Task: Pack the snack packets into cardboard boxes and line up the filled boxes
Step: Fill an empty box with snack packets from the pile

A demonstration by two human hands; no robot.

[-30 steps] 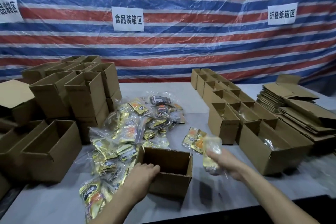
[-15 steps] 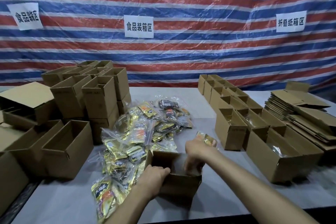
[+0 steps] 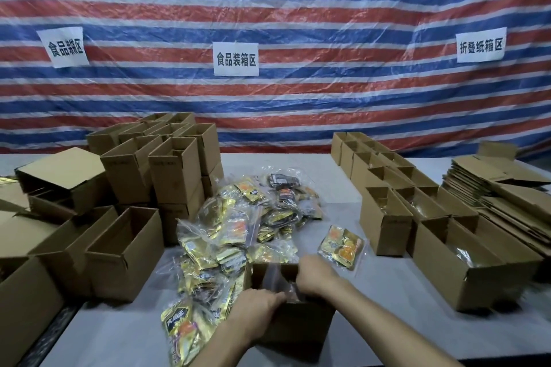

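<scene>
A small open cardboard box (image 3: 298,326) stands on the table in front of me. My left hand (image 3: 256,305) grips its near left rim. My right hand (image 3: 316,277) reaches over the right rim with curled fingers, holding a clear snack packet (image 3: 277,277) down inside the box. The fingertips are hidden by the box wall. A heap of gold and dark snack packets (image 3: 238,226) in clear bags lies just behind and left of the box. One loose gold packet (image 3: 341,247) lies to the right of the heap.
Open boxes (image 3: 384,226) stand in rows on the right, with a larger box (image 3: 465,272) nearest me. Flat folded cardboard (image 3: 492,188) is stacked at far right. Empty boxes (image 3: 125,247) and stacked ones (image 3: 176,170) crowd the left. The grey table (image 3: 387,334) ends close to me.
My right hand carried the clear packet from right of the box into it and now presses deeper. My left hand shifted along the rim toward the packet. The camera view tilted upward.
</scene>
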